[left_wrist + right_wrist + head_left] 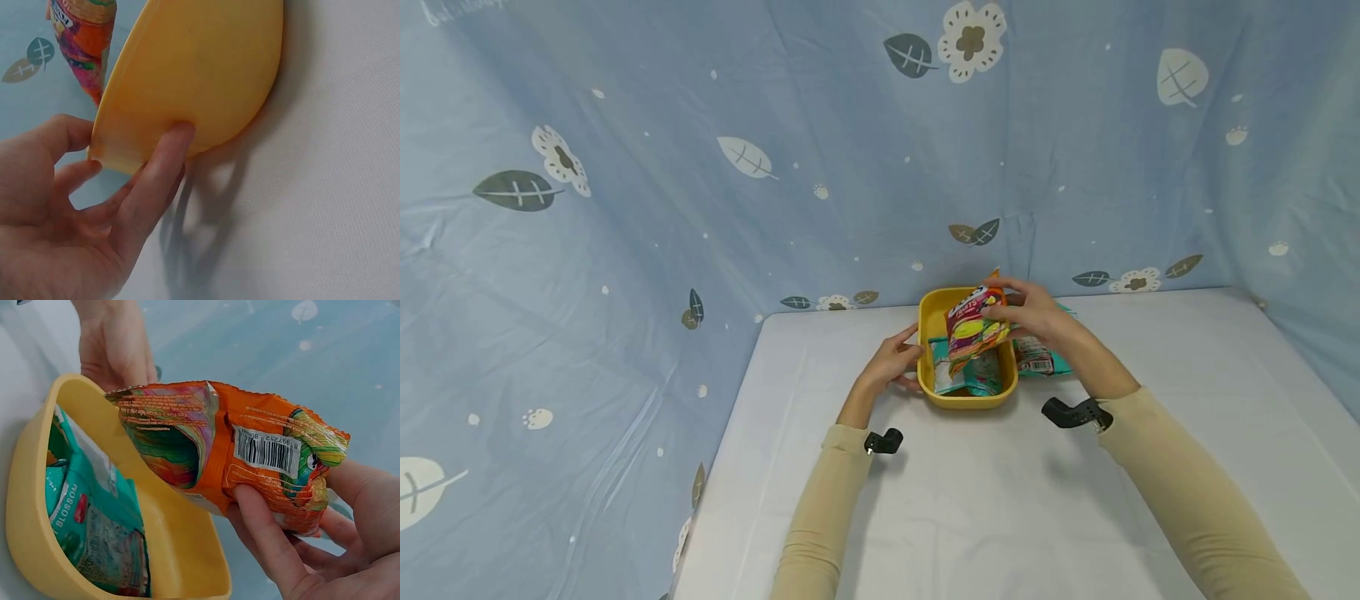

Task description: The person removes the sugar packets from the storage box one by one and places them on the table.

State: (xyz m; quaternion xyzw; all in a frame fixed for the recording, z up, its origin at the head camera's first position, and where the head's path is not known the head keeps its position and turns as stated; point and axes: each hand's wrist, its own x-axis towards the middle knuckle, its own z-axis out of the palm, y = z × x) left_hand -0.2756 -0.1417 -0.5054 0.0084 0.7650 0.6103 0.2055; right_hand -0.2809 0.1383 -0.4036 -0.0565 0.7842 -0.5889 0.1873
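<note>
Right hand (pixel 325 537) fingers pinch orange packet (pixel 250 450), hiding teal packets (pixel 94 531); left hand (pixel 75 206) fingers spread against yellow bowl (pixel 194 75).

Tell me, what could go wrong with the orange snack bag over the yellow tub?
The orange bag is pinched only at one end by the right hand, so it might slip from that grip and land outside the yellow tub. A teal packet already fills much of the tub, so the bag may stick up over the rim. The left hand only touches the tub's side, so a push could slide it.
</note>
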